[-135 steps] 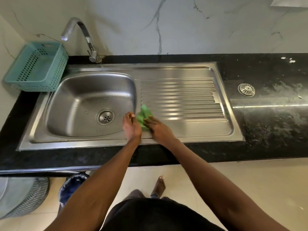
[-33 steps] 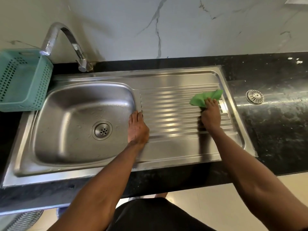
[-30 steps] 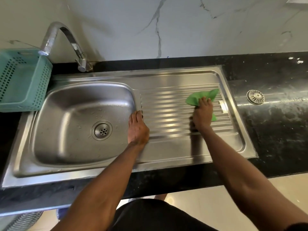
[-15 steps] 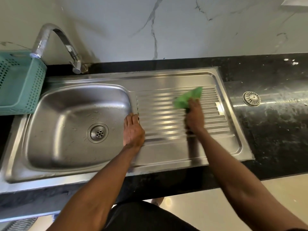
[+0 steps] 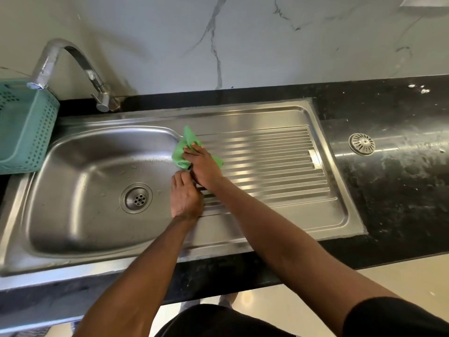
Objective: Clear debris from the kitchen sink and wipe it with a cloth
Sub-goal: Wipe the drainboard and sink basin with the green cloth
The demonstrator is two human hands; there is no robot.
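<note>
Green crumpled cloth (image 5: 185,147) sits under the right hand (image 5: 203,166), fingers laid flat across it, pressing it onto the ridge between the basin and the ribbed drainboard of the stainless steel sink (image 5: 267,122). Left hand (image 5: 185,197) rests palm-down just beside it on the rim, holding nothing. Round metal strainer (image 5: 361,144) lies off on the black counter (image 5: 401,190).

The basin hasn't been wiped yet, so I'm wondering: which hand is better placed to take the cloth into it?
Right. The right hand already presses the green cloth at the basin's edge; the left hand holds nothing.
</note>
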